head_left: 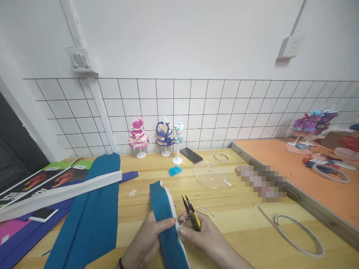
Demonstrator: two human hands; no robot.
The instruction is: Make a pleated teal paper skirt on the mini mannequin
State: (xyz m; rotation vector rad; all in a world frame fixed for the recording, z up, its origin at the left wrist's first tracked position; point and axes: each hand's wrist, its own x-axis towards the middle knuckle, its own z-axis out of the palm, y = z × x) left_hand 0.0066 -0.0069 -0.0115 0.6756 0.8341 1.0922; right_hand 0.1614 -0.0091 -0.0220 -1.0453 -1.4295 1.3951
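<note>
My left hand (148, 237) is closed on a long teal strip (161, 201), crepe paper or cloth, with its thumb across the front. A white band (170, 198) runs along the strip's right edge. In my right hand (209, 235) is a pair of thread snips (195, 220) with yellow and dark grips, its blades parted and pointing up and away. The thumb and finger of that hand also pinch at the white edge, where a small curled white scrap (181, 219) shows. What exactly they pinch is too small to make out.
Wide teal sheets (98, 209) and a white strip (64, 190) lie at left. Behind are small dress stands (166, 140), a phone (191, 155), a clear disc (211, 175) and a pleated blue piece (175, 171). A tape roll (298, 233) lies right, below an orange raised board (269, 153).
</note>
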